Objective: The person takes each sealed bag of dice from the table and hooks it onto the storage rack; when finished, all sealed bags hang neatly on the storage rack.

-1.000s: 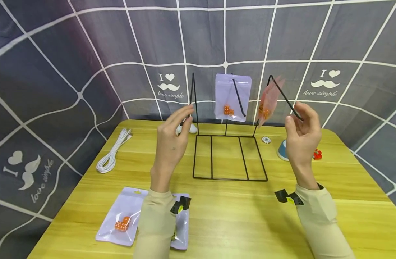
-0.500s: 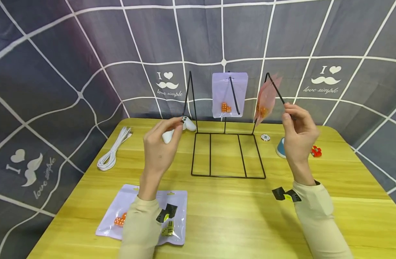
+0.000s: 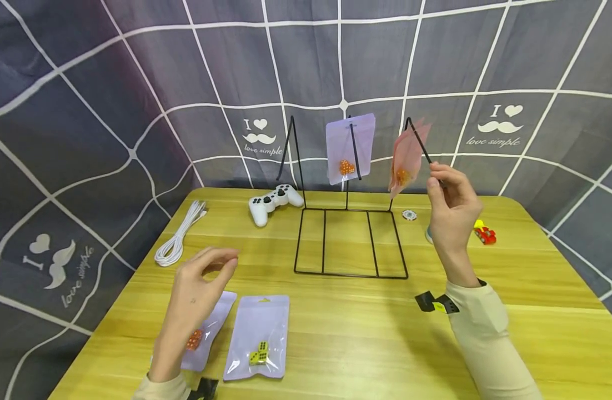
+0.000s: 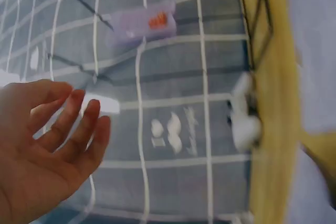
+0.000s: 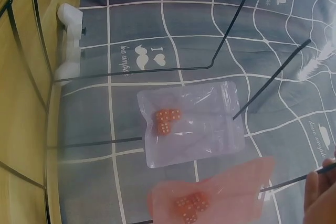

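My right hand (image 3: 453, 222) pinches the front end of the right hook (image 3: 420, 143) on a black wire rack (image 3: 324, 244). Pink zip pouches (image 3: 408, 153) with orange dice hang from that hook. On the middle hook hangs a purple zip pouch (image 3: 336, 147), also with orange dice inside. My left hand (image 3: 193, 300) hovers above the table's left front, thumb and forefinger bent toward each other, nothing between them. Below it lies a purple pouch with orange dice (image 3: 211, 333), partly hidden. Beside that lies a purple pouch with yellow dice (image 3: 258, 322). The rack's left hook (image 3: 287, 147) carries nothing.
A white game controller (image 3: 275, 203) lies left of the rack, and a coiled white cable (image 3: 176, 239) farther left. To the right are a poker chip (image 3: 409, 214), a red and yellow toy (image 3: 485, 233) and a blue object mostly behind my right hand.
My left hand has moved from beside the left hook down and left, toward the pouches on the table. My right hand stays at the right hook's end, and the hanging pouches have swung slightly.
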`<state>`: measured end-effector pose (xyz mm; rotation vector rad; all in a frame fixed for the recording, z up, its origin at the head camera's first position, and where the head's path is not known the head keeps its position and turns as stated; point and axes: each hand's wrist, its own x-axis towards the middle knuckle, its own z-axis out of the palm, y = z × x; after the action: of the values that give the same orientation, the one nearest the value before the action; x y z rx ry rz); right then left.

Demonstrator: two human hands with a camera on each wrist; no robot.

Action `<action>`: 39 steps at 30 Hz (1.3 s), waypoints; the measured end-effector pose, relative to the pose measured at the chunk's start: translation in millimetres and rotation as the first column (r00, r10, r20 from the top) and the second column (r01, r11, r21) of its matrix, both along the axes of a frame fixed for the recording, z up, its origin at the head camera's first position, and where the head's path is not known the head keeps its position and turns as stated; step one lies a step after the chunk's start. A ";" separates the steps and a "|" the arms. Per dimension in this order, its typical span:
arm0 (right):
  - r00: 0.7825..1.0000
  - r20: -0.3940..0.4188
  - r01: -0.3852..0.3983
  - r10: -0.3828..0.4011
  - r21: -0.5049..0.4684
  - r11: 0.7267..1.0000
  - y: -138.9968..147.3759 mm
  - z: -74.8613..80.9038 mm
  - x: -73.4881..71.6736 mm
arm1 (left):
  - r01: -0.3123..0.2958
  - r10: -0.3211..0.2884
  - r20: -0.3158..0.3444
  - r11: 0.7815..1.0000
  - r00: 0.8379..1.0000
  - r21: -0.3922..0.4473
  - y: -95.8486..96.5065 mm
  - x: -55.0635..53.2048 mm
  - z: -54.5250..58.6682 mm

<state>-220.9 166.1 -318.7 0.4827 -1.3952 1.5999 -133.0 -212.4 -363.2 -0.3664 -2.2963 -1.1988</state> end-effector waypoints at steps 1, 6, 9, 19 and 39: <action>1.000 0.001 -0.004 0.004 -0.001 1.000 -0.7 0.8 1.2 | -0.022 0.022 0.032 1.000 0.999 -0.001 -6.0 4.8 -4.6; 1.000 -0.003 -0.005 0.005 0.012 1.000 2.0 -2.3 -2.8 | -0.115 0.117 0.161 0.993 0.980 -0.024 -32.0 23.9 -27.0; 1.000 -0.006 -0.011 0.011 0.017 1.000 4.1 -5.1 -6.3 | -0.171 0.176 0.220 0.984 0.959 -0.043 -46.3 29.9 -40.7; 1.000 0.003 -0.014 0.014 0.043 0.999 -3.7 4.4 8.0 | -0.131 0.207 0.469 0.973 0.858 -0.191 -84.8 33.7 -56.8; 0.999 -0.016 -0.027 0.027 0.024 0.999 8.4 -9.5 -5.1 | 0.044 0.252 0.723 0.930 0.643 -0.364 -99.9 20.8 -65.5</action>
<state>-226.0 174.5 -328.1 0.5297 -1.4021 1.5994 -112.2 -312.3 -428.7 0.2342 -3.2350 -0.9708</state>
